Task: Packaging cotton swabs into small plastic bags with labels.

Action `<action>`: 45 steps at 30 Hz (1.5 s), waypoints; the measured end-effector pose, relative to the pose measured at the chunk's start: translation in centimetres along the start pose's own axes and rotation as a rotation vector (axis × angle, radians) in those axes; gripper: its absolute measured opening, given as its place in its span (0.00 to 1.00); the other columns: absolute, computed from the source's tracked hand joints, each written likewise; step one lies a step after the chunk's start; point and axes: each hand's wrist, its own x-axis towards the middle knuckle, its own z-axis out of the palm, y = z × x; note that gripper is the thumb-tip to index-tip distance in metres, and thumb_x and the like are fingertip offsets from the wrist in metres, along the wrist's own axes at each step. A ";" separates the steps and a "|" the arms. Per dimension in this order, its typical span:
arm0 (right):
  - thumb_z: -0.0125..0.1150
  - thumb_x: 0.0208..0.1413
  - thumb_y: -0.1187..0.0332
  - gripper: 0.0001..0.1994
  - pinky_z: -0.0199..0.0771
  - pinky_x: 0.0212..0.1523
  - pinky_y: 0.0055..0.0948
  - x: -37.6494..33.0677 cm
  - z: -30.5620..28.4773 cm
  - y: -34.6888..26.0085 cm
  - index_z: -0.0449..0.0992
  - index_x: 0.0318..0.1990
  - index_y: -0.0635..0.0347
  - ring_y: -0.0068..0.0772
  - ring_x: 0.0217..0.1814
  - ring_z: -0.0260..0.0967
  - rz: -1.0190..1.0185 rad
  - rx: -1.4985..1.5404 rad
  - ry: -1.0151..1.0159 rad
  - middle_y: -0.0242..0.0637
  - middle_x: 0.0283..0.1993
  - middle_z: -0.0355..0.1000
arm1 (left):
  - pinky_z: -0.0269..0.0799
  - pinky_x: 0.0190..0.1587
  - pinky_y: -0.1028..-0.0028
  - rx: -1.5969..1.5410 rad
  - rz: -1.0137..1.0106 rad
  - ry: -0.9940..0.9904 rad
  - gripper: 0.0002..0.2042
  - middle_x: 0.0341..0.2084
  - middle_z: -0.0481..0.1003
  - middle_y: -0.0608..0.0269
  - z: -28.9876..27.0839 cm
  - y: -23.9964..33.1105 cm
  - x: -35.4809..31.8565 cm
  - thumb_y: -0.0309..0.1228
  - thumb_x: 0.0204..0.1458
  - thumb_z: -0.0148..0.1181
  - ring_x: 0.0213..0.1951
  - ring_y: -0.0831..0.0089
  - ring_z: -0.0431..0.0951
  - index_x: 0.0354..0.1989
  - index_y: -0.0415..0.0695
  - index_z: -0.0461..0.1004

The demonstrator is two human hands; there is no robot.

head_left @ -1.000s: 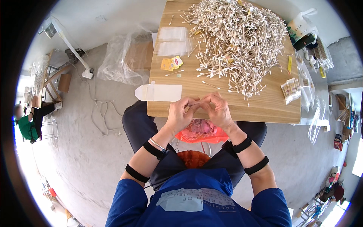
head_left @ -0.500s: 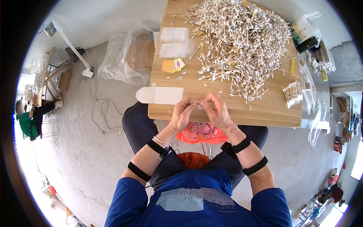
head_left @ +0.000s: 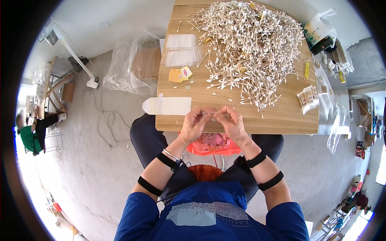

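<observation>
Both hands meet at the near edge of the wooden table. The left hand has its fingertips drawn together in a pinch, and the right hand mirrors it. Between them they hold a small bundle of cotton swabs, just above the table edge. How many swabs are in the bundle is too small to tell.

To do this step well, in my judgement:
1. Keep both pinches close to the middle of the bundle, so the sticks lie parallel.
2. Level the tips before moving on; a loose stick will slide out endwise.
3. Work over the table, or over the orange bag in the lap just below the hands, so that a dropped swab is caught.

Just left of the hands, a flat white packet lies across the table's left edge. Further out lie a few loose swabs and small yellow labels, then a stack of clear sleeves. The large heap of swabs fills the far middle of the table. Small filled packs sit near the right edge.

Compared with the frame half a second earlier, the hands hold the same place and the same pinch. The packet, labels and heap have not moved. Only the view has shifted slightly.
</observation>
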 end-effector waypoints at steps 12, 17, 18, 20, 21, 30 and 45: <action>0.62 0.55 0.75 0.02 0.68 0.40 0.21 0.9 -1.1 -0.4 0.76 0.33 0.62 0.16 0.33 0.67 0.130 0.279 -0.084 0.27 0.29 0.73 | 0.67 0.52 0.76 -0.066 -0.002 -0.020 0.10 0.45 0.77 0.61 0.0 -0.1 0.6 0.28 0.59 0.55 0.46 0.78 0.73 0.45 0.36 0.75; 0.65 0.52 0.75 0.03 0.70 0.39 0.25 0.8 -1.3 -0.6 0.76 0.33 0.61 0.29 0.37 0.70 -0.176 -0.116 0.000 0.35 0.32 0.74 | 0.74 0.46 0.71 0.616 0.329 0.048 0.10 0.40 0.78 0.57 0.6 2.2 0.5 0.24 0.49 0.64 0.44 0.63 0.78 0.41 0.42 0.78; 0.66 0.51 0.75 0.05 0.70 0.39 0.27 0.7 -1.3 -0.5 0.76 0.34 0.60 0.34 0.39 0.71 -0.225 -0.197 0.026 0.37 0.35 0.74 | 0.74 0.46 0.71 0.616 0.329 0.044 0.10 0.40 0.78 0.57 0.4 2.3 0.5 0.24 0.49 0.64 0.44 0.63 0.78 0.41 0.42 0.78; 0.66 0.49 0.76 0.06 0.71 0.39 0.29 0.6 -1.3 -0.4 0.77 0.34 0.59 0.37 0.41 0.71 -0.292 -0.241 0.009 0.37 0.36 0.74 | 0.75 0.44 0.70 0.793 0.511 0.104 0.12 0.38 0.78 0.60 0.1 2.1 0.4 0.24 0.41 0.70 0.40 0.63 0.78 0.36 0.44 0.79; 0.67 0.48 0.76 0.07 0.72 0.40 0.31 0.6 -1.3 -0.5 0.78 0.35 0.58 0.41 0.43 0.71 -0.359 -0.285 -0.010 0.37 0.38 0.74 | 0.75 0.44 0.70 0.794 0.513 0.104 0.12 0.38 0.78 0.60 0.1 1.9 0.3 0.24 0.41 0.70 0.40 0.63 0.78 0.36 0.44 0.79; 0.65 0.38 0.79 0.15 0.75 0.43 0.34 0.1 -2.3 -2.4 0.80 0.38 0.57 0.39 0.45 0.71 -0.625 -0.612 0.003 0.34 0.42 0.74 | 0.74 0.41 0.69 0.977 0.731 0.162 0.14 0.33 0.77 0.66 1.0 3.1 0.2 0.20 0.33 0.70 0.39 0.64 0.75 0.32 0.47 0.80; 0.59 0.44 0.69 0.11 0.71 0.41 0.32 -0.1 -1.3 -2.3 0.79 0.37 0.59 0.33 0.47 0.68 -0.933 -1.082 0.095 0.30 0.42 0.71 | 0.70 0.53 0.64 1.346 0.873 0.170 0.14 0.38 0.78 0.71 0.2 2.9 -0.9 0.26 0.39 0.61 0.42 0.72 0.76 0.38 0.48 0.80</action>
